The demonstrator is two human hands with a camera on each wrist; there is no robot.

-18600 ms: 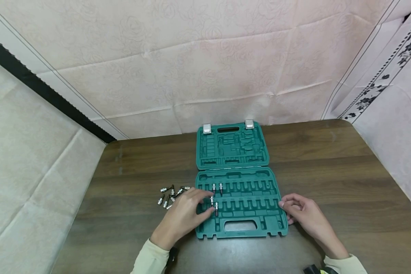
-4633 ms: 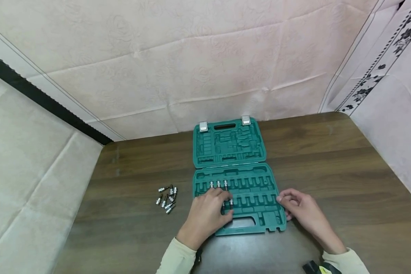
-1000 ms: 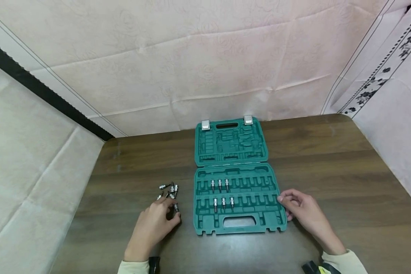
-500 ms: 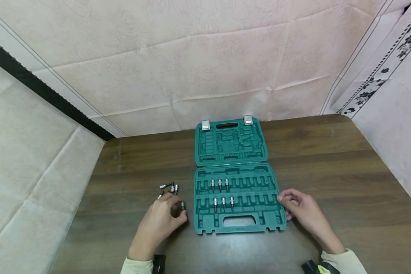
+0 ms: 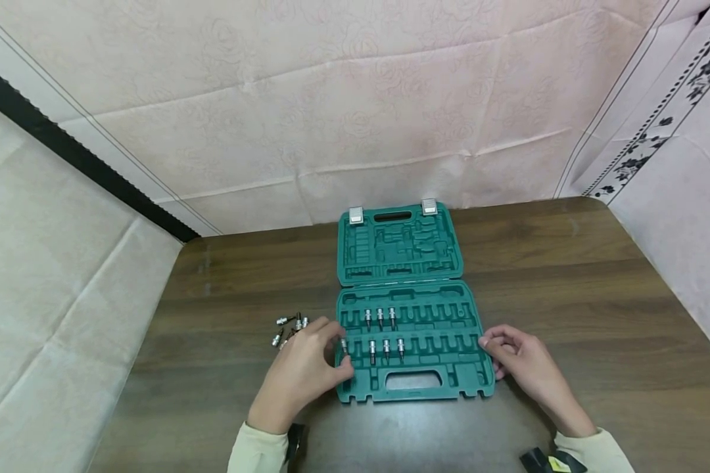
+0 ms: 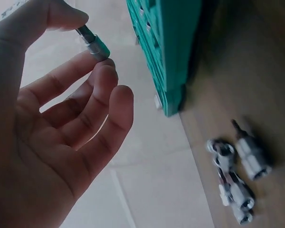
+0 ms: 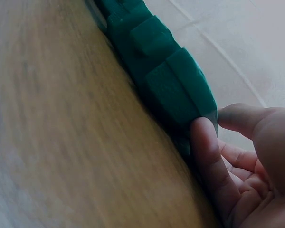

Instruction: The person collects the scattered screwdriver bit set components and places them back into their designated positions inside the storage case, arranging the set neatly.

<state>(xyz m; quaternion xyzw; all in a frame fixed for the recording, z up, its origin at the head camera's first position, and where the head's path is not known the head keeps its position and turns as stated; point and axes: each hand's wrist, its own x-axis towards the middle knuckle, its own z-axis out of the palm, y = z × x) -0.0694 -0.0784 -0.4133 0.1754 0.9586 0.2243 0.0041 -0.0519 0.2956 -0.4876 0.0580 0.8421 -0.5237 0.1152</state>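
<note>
My left hand (image 5: pixel 304 371) pinches a bit socket (image 6: pixel 98 47) between thumb and fingertips, over the left edge of the open green tool case (image 5: pixel 470 384). The socket is a short silver cylinder with a dark bit at one end. In the case, three bit sockets (image 5: pixel 380 318) stand in the upper row of slots and three more bit sockets (image 5: pixel 386 350) in the lower row. At the case's right side my right hand (image 5: pixel 523 368) grips the edge between thumb and finger, as the right wrist view shows close up.
Loose bit sockets (image 6: pixel 253 156) lie in a small pile on the wooden table (image 5: pixel 236 282), left of the case and partly behind my left hand. The case's lid (image 5: pixel 399 266), with two metal latches, lies folded back near the pale cloth wall (image 5: pixel 331 118).
My left hand has picked a bit socket from the pile and carried it right to the case's left edge. The right hand stays in place. Earlier, the case held fewer sockets.
</note>
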